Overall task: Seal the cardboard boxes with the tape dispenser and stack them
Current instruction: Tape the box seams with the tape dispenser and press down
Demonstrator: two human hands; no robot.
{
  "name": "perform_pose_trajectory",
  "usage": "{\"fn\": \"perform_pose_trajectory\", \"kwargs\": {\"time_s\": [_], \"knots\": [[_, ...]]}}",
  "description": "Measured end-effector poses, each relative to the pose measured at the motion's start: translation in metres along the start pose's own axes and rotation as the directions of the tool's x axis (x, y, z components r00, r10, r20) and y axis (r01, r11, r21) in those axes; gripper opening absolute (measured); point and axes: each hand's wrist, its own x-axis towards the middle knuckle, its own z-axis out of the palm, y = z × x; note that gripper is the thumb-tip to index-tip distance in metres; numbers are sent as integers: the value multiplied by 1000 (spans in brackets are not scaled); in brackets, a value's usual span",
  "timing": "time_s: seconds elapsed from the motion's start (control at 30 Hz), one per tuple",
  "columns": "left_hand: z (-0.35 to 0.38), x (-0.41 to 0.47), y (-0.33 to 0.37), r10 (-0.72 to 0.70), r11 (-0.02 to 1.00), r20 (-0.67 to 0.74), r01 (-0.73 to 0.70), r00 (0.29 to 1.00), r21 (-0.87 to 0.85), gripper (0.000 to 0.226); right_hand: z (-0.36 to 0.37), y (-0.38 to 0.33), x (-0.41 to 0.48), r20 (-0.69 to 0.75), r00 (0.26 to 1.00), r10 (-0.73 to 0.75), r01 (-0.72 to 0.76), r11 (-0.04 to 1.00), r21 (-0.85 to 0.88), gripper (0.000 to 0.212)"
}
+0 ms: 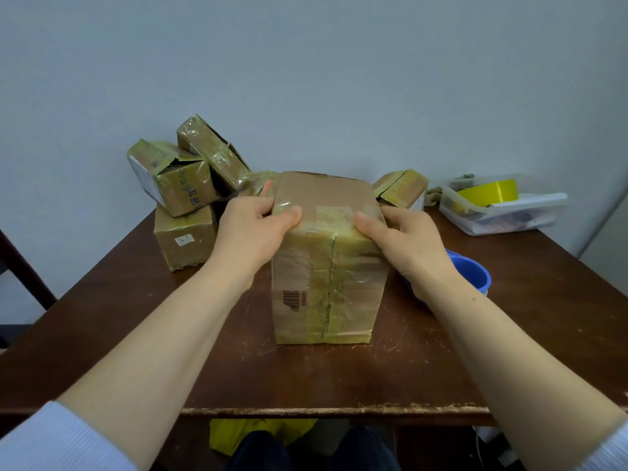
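Note:
A tall cardboard box [326,287] wrapped in yellowish tape stands upright in the middle of the brown table [136,334]. My left hand [251,232] grips its upper left edge, thumb on the top face. My right hand [404,239] grips the upper right edge in the same way. A pile of taped boxes [183,185] sits at the back left, two of them tilted on a lower one. Another small box [402,190] lies behind the tall box to the right. A blue tape dispenser [472,271] shows partly behind my right wrist.
A clear plastic tray [503,215] at the back right holds a yellow tape roll [489,192]. The wall stands close behind the table. The worn front table edge [333,410] runs near my lap, with yellow material [251,436] under it. A dark chair part [23,270] shows at the left.

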Motion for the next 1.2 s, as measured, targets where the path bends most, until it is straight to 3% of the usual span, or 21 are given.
{"fn": "perform_pose_trajectory", "kwargs": {"time_s": [0.07, 0.17, 0.3, 0.37, 0.47, 0.57, 0.67, 0.77, 0.83, 0.9, 0.97, 1.0, 1.07, 1.13, 1.17, 1.2], "knots": [[0, 0, 2, -2, 1000, -28, 3, 1000, 11, 39, -3, 4, 0, -30, 999, -21, 22, 1000, 14, 33], [0, -3, 6, -12, 998, -23, 13, 1000, 67, 23, -7, 6, 0, -52, 998, 22, -22, 1000, 14, 35], [-11, -2, 12, -175, 959, 101, 193, 979, -208, 31, -7, 0, -2, -40, 998, 47, -46, 999, 23, 50], [-13, -3, 15, -195, 952, 58, 203, 979, -228, 22, -5, -2, -3, -27, 999, 22, -22, 1000, 12, 53], [-11, 4, 14, -168, 984, -45, 165, 985, -60, 8, -1, 0, -4, -26, 996, -86, 84, 993, -78, 59], [-12, 17, 15, -148, 987, -48, 150, 988, 52, 39, 2, 4, -2, -27, 989, -143, 139, 984, -116, 44], [-12, 23, 14, -91, 979, -79, 104, 993, 175, 60, 0, 3, -1, -22, 991, -134, 130, 983, -130, 47], [-14, 23, 21, -103, 987, -84, 113, 991, 113, 55, -3, 1, -1, -31, 999, -45, 41, 993, -111, 55], [-12, 14, 28, -164, 983, 41, 160, 986, 87, 62, -2, -3, 1, -1, 999, 42, -42, 993, -114, 59], [-4, 1, 30, -113, 959, 143, 70, 983, 276, 74, 3, -6, 2, 33, 994, 108, -98, 968, -231, 76], [6, -6, 27, -12, 896, 96, -32, 995, 444, 67, 5, -10, 2, 47, 989, 142, -124, 953, -275, 97], [8, -7, 26, 25, 874, 61, -51, 998, 484, 68, 5, -10, 3, 43, 988, 147, -131, 957, -258, 96], [7, -5, 24, 40, 858, 33, -51, 999, 510, 65, -1, -10, 3, 60, 993, 105, -90, 972, -217, 71], [4, -4, 19, 75, 869, 50, -89, 996, 487, 31, -9, -7, -1, 100, 995, 13, 3, 987, -161, 36], [2, -4, 18, 106, 870, 42, -113, 993, 479, 15, -12, -5, -4, 115, 993, -24, 40, 990, -137, 32], [0, -4, 17, 144, 875, 32, -142, 989, 464, 21, -14, -4, -5, 124, 991, -46, 60, 992, -114, 36]]}}
